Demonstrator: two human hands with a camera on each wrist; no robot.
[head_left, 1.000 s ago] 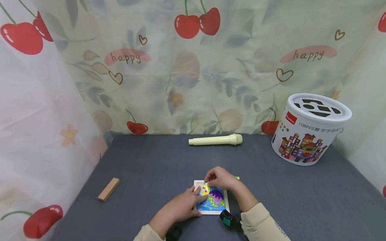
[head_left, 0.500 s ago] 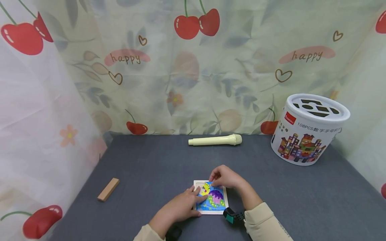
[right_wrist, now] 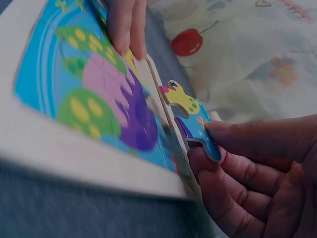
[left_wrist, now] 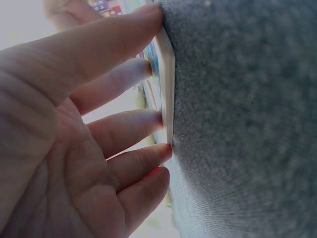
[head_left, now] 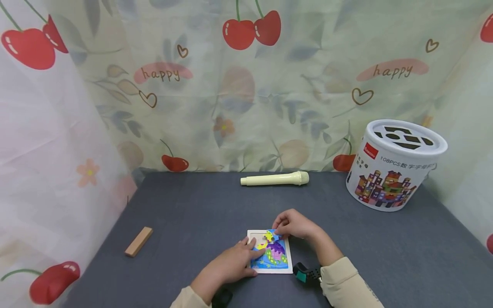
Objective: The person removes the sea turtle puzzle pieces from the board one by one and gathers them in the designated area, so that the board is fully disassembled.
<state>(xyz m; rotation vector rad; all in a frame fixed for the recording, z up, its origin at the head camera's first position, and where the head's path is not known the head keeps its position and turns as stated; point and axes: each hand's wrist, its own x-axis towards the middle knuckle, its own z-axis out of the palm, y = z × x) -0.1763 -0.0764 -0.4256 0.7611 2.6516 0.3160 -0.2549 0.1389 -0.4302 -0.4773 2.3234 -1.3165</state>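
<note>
A square jigsaw puzzle in a pale wooden tray (head_left: pixel 269 271) lies flat near the front of the dark table, its picture green, pink, purple and blue. My left hand (head_left: pixel 231 264) rests on its left side, fingers extended over the picture; in the left wrist view the thumb (left_wrist: pixel 143 22) and several fingertips touch the tray's edge. My right hand (head_left: pixel 296 225) is at the upper right corner. In the right wrist view, its thumb and fingers pinch a yellow-and-blue puzzle piece (right_wrist: pixel 190 111), tilted and raised over the tray. Bare wood shows in the tray's upper part.
A wooden block (head_left: pixel 138 242) lies at the left. A cream toy microphone (head_left: pixel 275 179) lies along the back, and a white block bucket (head_left: pixel 396 167) with a holed lid stands at the back right. A printed curtain (head_left: pixel 246 107) hangs behind the table.
My right hand has shifted right and slightly back along the tray's far edge. The yellow-and-blue piece has come up tilted with it, uncovering bare wood. My left hand has stayed put.
</note>
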